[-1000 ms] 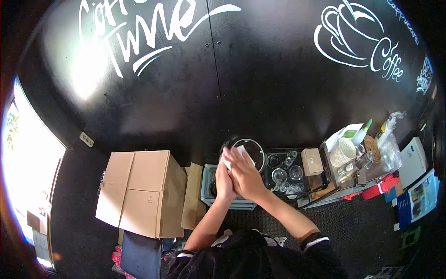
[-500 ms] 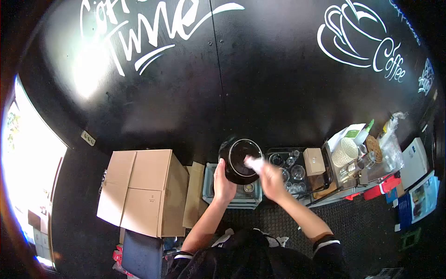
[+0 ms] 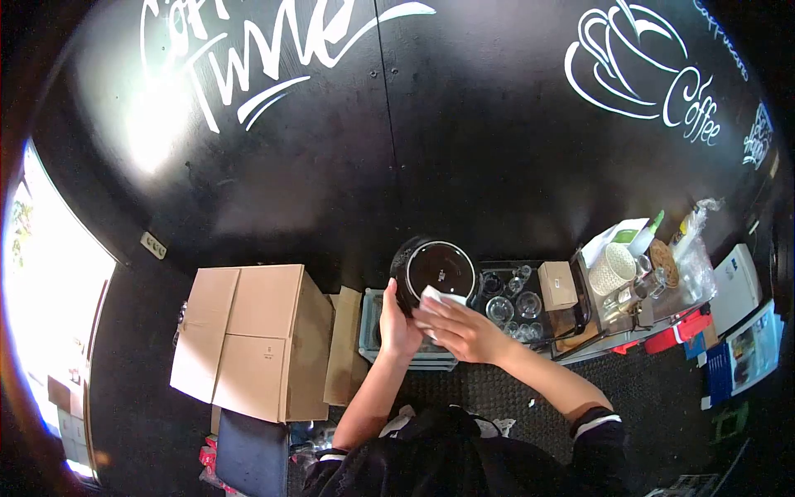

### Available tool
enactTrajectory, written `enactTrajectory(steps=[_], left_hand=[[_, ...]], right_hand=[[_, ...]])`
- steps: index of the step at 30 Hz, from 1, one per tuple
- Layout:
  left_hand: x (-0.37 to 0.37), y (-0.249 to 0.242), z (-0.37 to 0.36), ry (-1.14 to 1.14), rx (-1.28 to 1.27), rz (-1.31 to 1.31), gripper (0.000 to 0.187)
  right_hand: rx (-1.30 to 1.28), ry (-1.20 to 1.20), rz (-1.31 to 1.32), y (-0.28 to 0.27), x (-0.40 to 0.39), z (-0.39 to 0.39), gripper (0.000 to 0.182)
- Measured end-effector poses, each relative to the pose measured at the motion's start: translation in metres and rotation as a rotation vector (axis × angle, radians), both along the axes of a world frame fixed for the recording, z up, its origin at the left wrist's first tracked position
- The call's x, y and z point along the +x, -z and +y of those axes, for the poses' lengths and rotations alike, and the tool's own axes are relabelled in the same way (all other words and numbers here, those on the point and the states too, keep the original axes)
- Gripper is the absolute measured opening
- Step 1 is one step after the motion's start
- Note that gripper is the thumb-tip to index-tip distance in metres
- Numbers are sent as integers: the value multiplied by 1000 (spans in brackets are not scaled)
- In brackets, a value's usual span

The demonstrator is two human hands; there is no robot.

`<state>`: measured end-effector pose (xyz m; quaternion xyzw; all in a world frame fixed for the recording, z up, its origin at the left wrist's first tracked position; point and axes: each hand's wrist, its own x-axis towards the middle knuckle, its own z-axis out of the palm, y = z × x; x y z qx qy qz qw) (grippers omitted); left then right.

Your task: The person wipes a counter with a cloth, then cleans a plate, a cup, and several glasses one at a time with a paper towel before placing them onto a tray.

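A dark, glossy round plate (image 3: pixel 441 267) is held up with its underside towards me, showing a pale foot ring and a small mark at its centre. My left hand (image 3: pixel 398 331) is closed on its lower left edge, thumb pointing up along the rim. My right hand (image 3: pixel 465 331) presses a white cloth (image 3: pixel 437 296) against the plate's lower edge, fingers bunched over it. Beneath the hands stands a grey plastic crate (image 3: pixel 370 335), partly hidden by the plate and hands.
A large cardboard box (image 3: pixel 240 340) stands at left. Right of the crate, a dark tray holds several glasses (image 3: pixel 528 305) beside a small brown box (image 3: pixel 558 286). A cart (image 3: pixel 654 311) at right carries a woven white cup (image 3: pixel 613 269) and bottles. A black wall (image 3: pixel 331 166) rises behind.
My right hand has moved the cloth from the plate's centre right down to its lower edge. The plate has shifted slightly up and right, and its centre mark now shows.
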<state>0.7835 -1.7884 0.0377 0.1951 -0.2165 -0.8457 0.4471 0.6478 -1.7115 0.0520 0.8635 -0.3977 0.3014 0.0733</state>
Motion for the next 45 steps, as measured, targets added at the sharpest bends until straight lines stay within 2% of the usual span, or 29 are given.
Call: enactTrajectory(steps=[2,3,4,6,7,8,10,11,12,14,16,18,21,22,24,26,27,28,31,33,34,36,37,38,39,40,42,43,45], left_hand=[[-2,-3,3,-32,-65,106,43],[0,-4,4,-13,-75,101,42],[0,-5,5,-18,-75,105,42],[-4,-7,12,-10,-126,-8,43],[-11,2,11,21,-144,-56,42],[-16,8,17,21,-183,-131,39],[-28,-10,36,-40,-180,-141,34],[-25,4,28,-23,-239,-148,33],[-15,1,24,-56,-634,-462,33],[-21,-4,26,46,-220,-88,33],[-20,-27,35,0,-157,-137,35],[-21,-33,34,-47,-99,-180,36],[-20,-24,22,-117,-143,11,41],[-21,-26,18,-208,-126,7,41],[-17,-28,10,-251,-182,46,40],[-14,-33,11,-293,-159,34,40],[-15,-30,13,-286,-134,10,40],[-17,-29,16,-271,-109,-16,40],[-27,-28,28,-251,-196,-30,40],[-32,-37,33,-290,-227,-39,39],[-32,-33,32,-298,-231,-37,39],[-30,-20,31,-268,-280,-211,38],[-41,-28,42,-324,-294,-228,37],[-38,-13,42,-254,-252,-487,37],[-42,-6,41,-284,-340,-421,36],[-46,-11,41,-323,-430,-351,36],[-43,-31,44,-350,-222,-231,33],[-40,-25,41,-363,-246,-240,30],[-31,-16,40,-322,-207,-263,30]], right_hand=[[-56,-84,-75,9,-19,6,15],[-63,-110,-258,4,-29,7,14],[118,133,-417,0,-34,11,13],[-26,230,-705,-18,-33,4,17],[-213,153,-455,-25,-31,-9,18],[-123,132,-317,-37,-15,-10,21],[-74,246,-122,-33,8,-21,20],[-71,281,-157,-33,3,-25,22],[-70,311,-190,-36,-4,-31,25],[3,432,-421,-34,-17,-36,32],[4,452,-585,-20,-23,-39,31],[5,450,-578,-9,-28,-32,30],[107,417,-981,23,-29,-20,31],[76,480,-935,29,-15,-12,33],[-5,411,-827,34,7,8,33],[45,321,-890,30,1,17,36],[-64,275,-938,28,-9,10,32],[-41,321,-945,12,-17,8,32],[-135,371,-837,-7,-34,-11,31],[-196,502,-531,-16,-45,-12,31],[-173,452,-733,-21,-47,-9,31],[-196,351,-840,-32,-47,-13,34],[-77,308,-773,-31,-43,-18,36],[37,269,-703,-28,-38,-24,38],[-46,268,-522,-25,-35,-27,41],[82,175,-625,-16,-32,-23,44],[157,129,-496,-6,-27,-4,44],[161,116,-496,-6,-25,6,44],[154,17,-319,-9,-28,23,51]])
